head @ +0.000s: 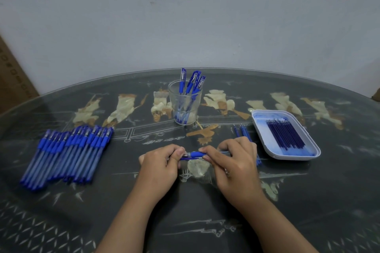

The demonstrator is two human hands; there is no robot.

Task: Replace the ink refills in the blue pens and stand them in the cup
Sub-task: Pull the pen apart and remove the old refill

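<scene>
Pen (192, 154) is held level just above the table (205, 222), long axis running left to right, both hands on it. Left hand (160, 165) curls its fingers round one end; right hand (234, 163) pinches the other between thumb and forefinger. Which end carries the tip: cannot tell. The hands nearly meet, so the likely step is a twist or pull along that axis. Tray (294, 157) of refills (285, 135) lies just right of the right hand, the nearer one. Cup (185, 106), several pens inside, stands straight ahead beyond the pen. Pile of pens (65, 156) lies well left.
</scene>
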